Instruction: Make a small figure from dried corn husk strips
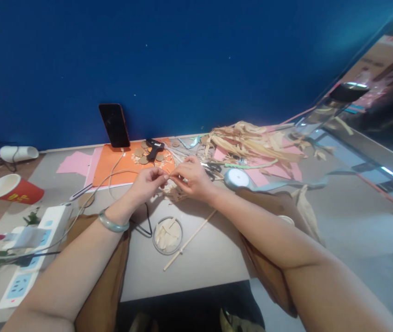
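My left hand (pixel 148 183) and my right hand (pixel 193 177) meet over the table's middle, fingertips pinched together on a small strip of dried husk (pixel 169 175). A loose bundle of husk pieces (pixel 175 192) lies just under them. I wear a pale green bangle (pixel 112 223) on the left wrist. A round clear dish (pixel 167 235) with cut husk bits sits nearer me, beside a thin wooden stick (pixel 189 240).
A black glue gun (pixel 154 148) and brown discs lie on orange paper (pixel 113 168). A phone (pixel 114 125) leans on the blue wall. A husk pile (pixel 252 143), ribbon roll (pixel 237 178), scissors (pixel 212 168), red cup (pixel 13 189) and power strips (pixel 33 244) surround them.
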